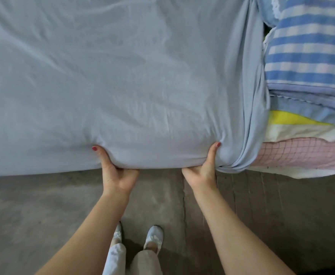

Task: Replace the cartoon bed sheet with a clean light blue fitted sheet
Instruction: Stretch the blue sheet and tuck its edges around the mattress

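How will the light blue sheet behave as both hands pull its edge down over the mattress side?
The light blue sheet looks soft and floppy, bunching under the left hand and right hand. Radiating wrinkles suggest stretch. It probably feels light.

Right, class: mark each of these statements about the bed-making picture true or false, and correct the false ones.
1. Both hands, left hand and right hand, grip the near edge of the plain light blue fitted sheet. True.
2. The light blue sheet covers the whole bed. False: its right edge is bunched, leaving a pink grid-patterned layer uncovered.
3. A blue and white checked blanket lies at the right. True.
4. The person stands barefoot. False: pale shoes are worn on the grey floor.
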